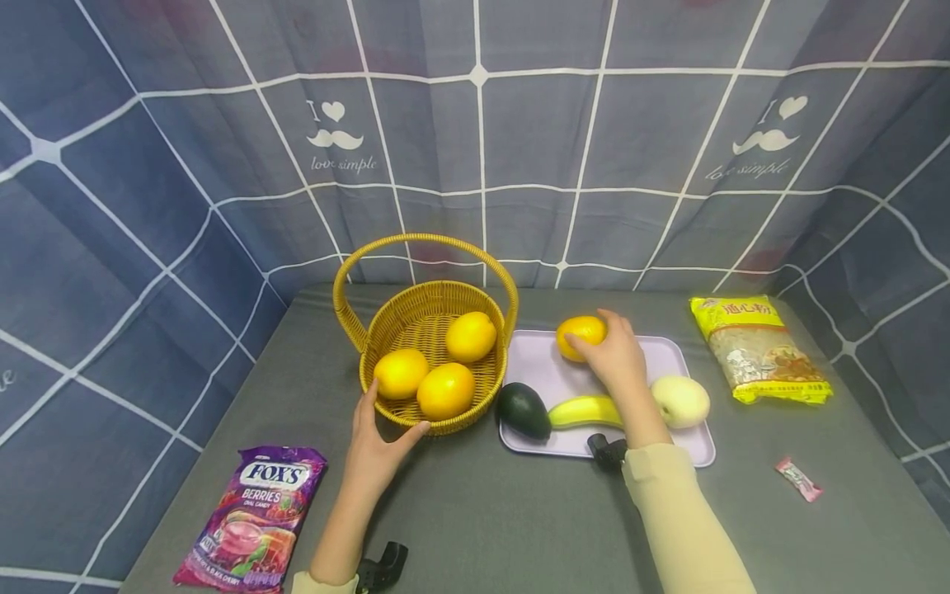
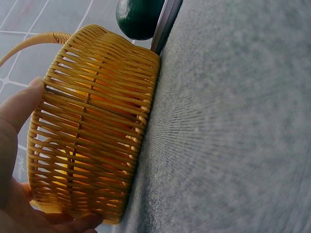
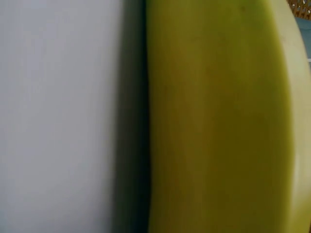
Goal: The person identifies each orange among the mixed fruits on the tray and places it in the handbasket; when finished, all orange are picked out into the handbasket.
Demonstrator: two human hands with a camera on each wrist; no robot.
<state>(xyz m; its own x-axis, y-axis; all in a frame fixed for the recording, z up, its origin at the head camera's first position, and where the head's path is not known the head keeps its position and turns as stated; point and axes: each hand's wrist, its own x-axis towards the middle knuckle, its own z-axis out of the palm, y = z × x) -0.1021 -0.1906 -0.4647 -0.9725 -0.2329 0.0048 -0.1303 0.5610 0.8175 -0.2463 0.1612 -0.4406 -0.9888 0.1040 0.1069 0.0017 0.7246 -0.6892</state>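
Note:
My right hand grips a yellow-orange lemon over the back of a pale lilac tray; whether the fruit touches the tray is unclear. On the tray lie a dark green avocado, a banana and a pale round fruit. The banana fills most of the right wrist view, which does not show the fingers. Three more lemons sit inside a yellow wicker basket. My left hand holds the basket's front left, thumb by the rim and fingers round its side.
A purple candy bag lies at the front left. At the right are a yellow pasta bag and a small pink wrapped candy. Behind the grey tabletop hangs a blue-grey checked curtain. The basket's arched handle stands upright.

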